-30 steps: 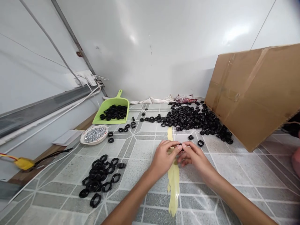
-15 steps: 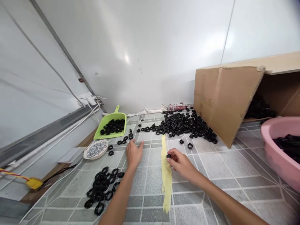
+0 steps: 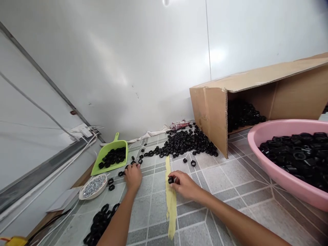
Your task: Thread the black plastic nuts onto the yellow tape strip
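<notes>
Between the thumb and fingers of my right hand (image 3: 183,184) is a small black ring (image 3: 171,180), held just above the yellow strip (image 3: 171,205) on the tiled floor. My left hand (image 3: 133,177) reaches down among loose black rings beside the green dustpan (image 3: 109,166). Its fingers are curled and close together, touching the rings there; the fingertips are partly hidden, so what they grip is unclear. Under my left forearm lies a cluster of larger black rings (image 3: 98,223). Ahead of both hands spreads a big heap of black rings (image 3: 184,141).
A white bowl of small silvery pieces (image 3: 92,187) stands at left, near cables and a power strip (image 3: 85,131). At right are an open cardboard box (image 3: 210,116) with black pieces inside and a pink basin (image 3: 258,150) full of black rings. A pale wall (image 3: 153,68) closes the back.
My view has turned to the right, showing more of the box and basin. My left hand has moved onto the loose rings and its fingers have curled. My right hand still holds its ring.
</notes>
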{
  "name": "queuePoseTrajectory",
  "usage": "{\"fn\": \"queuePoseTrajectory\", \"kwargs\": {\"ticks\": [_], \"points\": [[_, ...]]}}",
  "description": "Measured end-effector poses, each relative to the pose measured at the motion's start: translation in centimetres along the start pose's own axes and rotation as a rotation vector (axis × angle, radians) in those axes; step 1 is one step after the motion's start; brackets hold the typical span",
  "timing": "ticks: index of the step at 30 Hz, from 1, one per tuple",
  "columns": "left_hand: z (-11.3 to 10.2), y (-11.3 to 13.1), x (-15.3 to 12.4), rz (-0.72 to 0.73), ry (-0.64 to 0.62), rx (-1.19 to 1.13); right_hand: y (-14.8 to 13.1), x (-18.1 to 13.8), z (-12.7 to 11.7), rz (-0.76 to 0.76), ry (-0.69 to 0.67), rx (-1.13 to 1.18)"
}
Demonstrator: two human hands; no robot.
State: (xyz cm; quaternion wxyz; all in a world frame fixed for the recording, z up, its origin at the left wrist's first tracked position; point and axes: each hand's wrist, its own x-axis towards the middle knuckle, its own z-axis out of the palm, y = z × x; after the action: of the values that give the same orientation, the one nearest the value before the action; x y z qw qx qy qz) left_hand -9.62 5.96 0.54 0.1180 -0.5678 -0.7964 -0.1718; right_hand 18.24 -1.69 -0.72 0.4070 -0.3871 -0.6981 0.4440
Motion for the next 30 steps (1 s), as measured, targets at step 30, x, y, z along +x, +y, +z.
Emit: {"fn": "queuePoseTrajectory", "kwargs": {"ticks": [30], "points": [[-0.3, 1.5, 0.1, 0.419, -0.074, 0.066, 1.3, 0.9, -0.1, 0.145, -0.044, 0.342]]}}
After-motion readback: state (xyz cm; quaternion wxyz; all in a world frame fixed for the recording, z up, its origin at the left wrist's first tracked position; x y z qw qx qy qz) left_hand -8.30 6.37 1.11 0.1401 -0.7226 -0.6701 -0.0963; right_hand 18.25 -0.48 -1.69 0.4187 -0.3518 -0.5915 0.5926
